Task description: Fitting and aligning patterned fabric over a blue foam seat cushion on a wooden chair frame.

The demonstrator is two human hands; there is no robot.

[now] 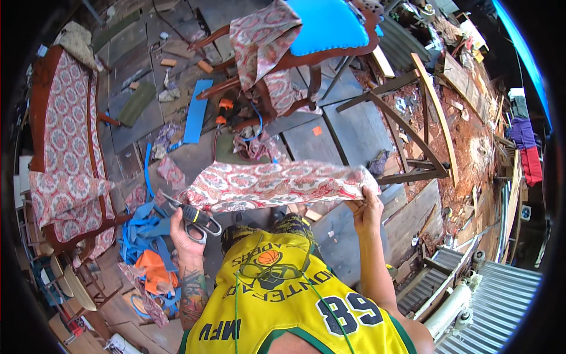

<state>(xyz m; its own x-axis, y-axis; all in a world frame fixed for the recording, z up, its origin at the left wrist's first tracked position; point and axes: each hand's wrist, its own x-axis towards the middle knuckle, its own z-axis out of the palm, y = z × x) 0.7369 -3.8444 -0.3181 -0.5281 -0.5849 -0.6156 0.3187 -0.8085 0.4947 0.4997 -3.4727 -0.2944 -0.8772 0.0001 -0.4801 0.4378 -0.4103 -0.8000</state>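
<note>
A strip of floral fabric [277, 184] hangs stretched sideways, on the near side of a blue-seated chair [327, 26]. At 1 end, the right hand [368, 211] pinches its corner, fingers together; at the other, the left hand [184, 236] is closed around scissors [192, 213], though from where I stand I cannot tell whether it also clamps fabric. The step appears to be spreading the piece for sizing; the next move probably calls for even tension.

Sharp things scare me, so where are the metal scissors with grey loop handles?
The scissors are left of centre in the head view, in the left hand, beside the patterned red-and-white cloth.
</note>
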